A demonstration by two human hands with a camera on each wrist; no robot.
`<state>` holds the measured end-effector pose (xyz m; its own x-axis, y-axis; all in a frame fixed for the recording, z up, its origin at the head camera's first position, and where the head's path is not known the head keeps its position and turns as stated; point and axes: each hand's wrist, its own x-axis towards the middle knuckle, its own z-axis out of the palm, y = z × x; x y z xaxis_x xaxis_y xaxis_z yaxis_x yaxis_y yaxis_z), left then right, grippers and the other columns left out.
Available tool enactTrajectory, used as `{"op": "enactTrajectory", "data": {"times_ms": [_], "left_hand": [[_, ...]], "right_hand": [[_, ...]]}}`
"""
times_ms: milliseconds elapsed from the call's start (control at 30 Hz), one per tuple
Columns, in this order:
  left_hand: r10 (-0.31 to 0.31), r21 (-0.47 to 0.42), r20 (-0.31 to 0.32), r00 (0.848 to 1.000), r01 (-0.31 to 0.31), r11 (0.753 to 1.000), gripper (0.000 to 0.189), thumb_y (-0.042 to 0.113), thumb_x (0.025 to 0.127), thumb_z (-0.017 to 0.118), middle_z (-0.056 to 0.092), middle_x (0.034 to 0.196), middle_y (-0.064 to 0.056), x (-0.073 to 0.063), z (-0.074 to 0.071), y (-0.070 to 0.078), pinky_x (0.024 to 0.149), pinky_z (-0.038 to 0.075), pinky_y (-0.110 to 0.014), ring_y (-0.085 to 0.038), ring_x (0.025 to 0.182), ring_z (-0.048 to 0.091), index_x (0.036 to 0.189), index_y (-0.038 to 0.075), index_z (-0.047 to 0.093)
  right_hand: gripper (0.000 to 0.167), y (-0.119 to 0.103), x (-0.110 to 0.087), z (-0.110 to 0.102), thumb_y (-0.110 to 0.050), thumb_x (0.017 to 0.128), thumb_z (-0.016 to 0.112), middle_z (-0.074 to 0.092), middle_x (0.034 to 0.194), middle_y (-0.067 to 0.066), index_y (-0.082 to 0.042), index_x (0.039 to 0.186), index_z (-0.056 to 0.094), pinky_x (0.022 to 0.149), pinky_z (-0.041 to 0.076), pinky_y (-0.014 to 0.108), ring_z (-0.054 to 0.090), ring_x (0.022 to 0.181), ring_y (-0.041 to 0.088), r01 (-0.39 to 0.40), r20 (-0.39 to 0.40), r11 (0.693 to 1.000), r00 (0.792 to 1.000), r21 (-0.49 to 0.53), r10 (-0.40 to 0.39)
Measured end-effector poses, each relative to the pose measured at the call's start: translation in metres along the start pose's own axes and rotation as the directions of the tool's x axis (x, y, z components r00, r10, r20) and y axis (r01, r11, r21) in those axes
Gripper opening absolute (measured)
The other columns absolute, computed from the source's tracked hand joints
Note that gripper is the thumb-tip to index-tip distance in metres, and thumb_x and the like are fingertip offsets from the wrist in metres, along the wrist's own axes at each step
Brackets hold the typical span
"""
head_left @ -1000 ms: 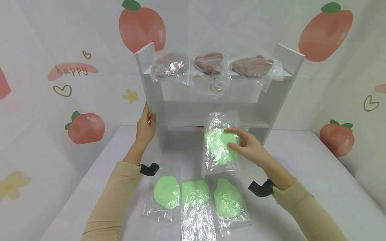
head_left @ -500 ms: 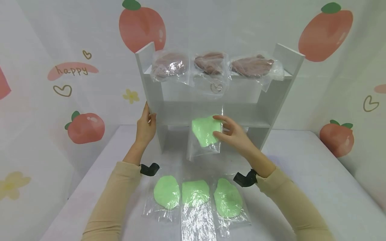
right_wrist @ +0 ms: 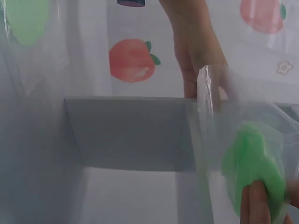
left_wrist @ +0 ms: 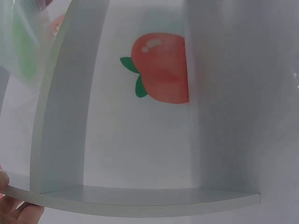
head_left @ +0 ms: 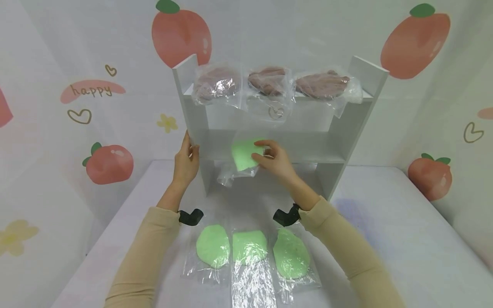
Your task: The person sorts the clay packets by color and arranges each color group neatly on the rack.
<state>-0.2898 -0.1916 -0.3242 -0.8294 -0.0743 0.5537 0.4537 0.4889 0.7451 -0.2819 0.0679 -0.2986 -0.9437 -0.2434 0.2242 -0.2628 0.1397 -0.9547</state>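
Observation:
My right hand pinches a clear plastic bag holding a flat light-green, dough-like piece. It hangs at the front of the middle board of a white shelf unit, its lower end loose below the board's edge. In the right wrist view, the fingers press on the green piece through the plastic. My left hand grips the front edge of the shelf's left side panel. Fingers show on both sides of that panel in the left wrist view.
Three flat clear bags with green pieces, left, middle and right, lie on the white table. On the top board sit three bags of brown-red lumps. A fruit-print cloth hangs behind.
My right hand has carried the green bag leftward and up from in front of the shelf to the middle board, and the bag has tilted back. My left hand stays put.

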Motion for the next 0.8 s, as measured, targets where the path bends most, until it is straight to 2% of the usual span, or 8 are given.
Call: {"op": "enactTrajectory", "data": {"times_ms": [100, 200, 333, 433, 533, 633, 800], "left_hand": [[0.000, 0.000, -0.003, 1.000, 0.000, 1.000, 0.058, 0.006, 0.099, 0.039, 0.032, 0.149, -0.020, 0.000, 0.000, 0.001, 0.103, 0.045, -0.048, -0.041, 0.130, 0.041, 0.151, 0.014, 0.015], [0.002, -0.003, -0.003, 1.000, -0.002, 1.000, 0.057, 0.006, 0.099, 0.038, 0.031, 0.150, -0.019, -0.001, 0.000, 0.002, 0.104, 0.044, -0.048, -0.040, 0.131, 0.041, 0.151, 0.014, 0.015], [0.005, -0.003, 0.004, 1.000, -0.005, 1.000, 0.058, 0.006, 0.099, 0.038, 0.031, 0.150, -0.020, -0.001, 0.000, 0.003, 0.104, 0.044, -0.049, -0.041, 0.132, 0.039, 0.151, 0.014, 0.014], [0.003, 0.004, 0.002, 1.000, -0.003, 1.000, 0.058, 0.005, 0.099, 0.038, 0.031, 0.150, -0.019, -0.001, 0.000, 0.003, 0.103, 0.044, -0.050, -0.042, 0.131, 0.040, 0.151, 0.014, 0.014], [0.002, 0.007, 0.002, 1.000, -0.002, 1.000, 0.058, 0.005, 0.099, 0.039, 0.030, 0.151, -0.017, -0.002, -0.001, 0.004, 0.103, 0.044, -0.050, -0.042, 0.131, 0.039, 0.151, 0.014, 0.014], [0.000, 0.009, 0.012, 1.000, 0.000, 1.000, 0.058, 0.006, 0.100, 0.038, 0.028, 0.152, -0.016, -0.002, -0.001, 0.004, 0.104, 0.043, -0.049, -0.041, 0.133, 0.038, 0.151, 0.014, 0.013], [-0.003, 0.007, 0.017, 1.000, 0.003, 1.000, 0.058, 0.007, 0.100, 0.038, 0.028, 0.153, -0.015, -0.001, -0.001, 0.004, 0.105, 0.043, -0.049, -0.041, 0.133, 0.037, 0.151, 0.015, 0.012]], "right_hand": [[0.037, -0.001, 0.007, 0.007, -0.013, 0.088, 0.064, 0.047, 0.093, -0.002, -0.009, 0.124, 0.055, 0.082, 0.058, 0.039, 0.055, 0.073, 0.006, 0.006, -0.020, 1.000, 1.000, -0.014, -0.006], [0.038, -0.002, 0.012, 0.013, -0.011, 0.088, 0.064, 0.051, 0.095, 0.003, -0.009, 0.124, 0.055, 0.076, 0.060, 0.034, 0.056, 0.070, 0.007, -0.009, -0.028, 1.000, 1.000, 0.013, 0.009], [0.045, -0.005, 0.018, 0.020, -0.014, 0.087, 0.065, 0.057, 0.110, 0.013, -0.013, 0.130, 0.051, 0.068, 0.060, 0.026, 0.060, 0.070, 0.010, -0.066, -0.003, 0.998, 0.998, 0.013, 0.066], [0.054, -0.008, 0.021, 0.023, -0.017, 0.085, 0.066, 0.057, 0.122, 0.017, -0.018, 0.136, 0.046, 0.071, 0.060, 0.026, 0.064, 0.075, 0.012, -0.105, 0.028, 0.994, 0.994, -0.012, 0.105], [0.061, -0.011, 0.023, 0.026, -0.016, 0.084, 0.068, 0.054, 0.127, 0.018, -0.018, 0.140, 0.042, 0.078, 0.060, 0.029, 0.066, 0.080, 0.015, -0.116, 0.054, 0.993, 0.992, -0.010, 0.117], [0.064, -0.013, 0.025, 0.029, -0.016, 0.083, 0.069, 0.053, 0.127, 0.019, -0.017, 0.140, 0.040, 0.083, 0.059, 0.029, 0.069, 0.082, 0.020, -0.111, 0.051, 0.994, 0.992, -0.011, 0.112], [0.064, -0.013, 0.030, 0.034, -0.015, 0.081, 0.072, 0.051, 0.127, 0.020, -0.009, 0.135, 0.038, 0.083, 0.059, 0.030, 0.069, 0.084, 0.024, -0.096, 0.013, 0.995, 0.995, -0.024, 0.096]]}}
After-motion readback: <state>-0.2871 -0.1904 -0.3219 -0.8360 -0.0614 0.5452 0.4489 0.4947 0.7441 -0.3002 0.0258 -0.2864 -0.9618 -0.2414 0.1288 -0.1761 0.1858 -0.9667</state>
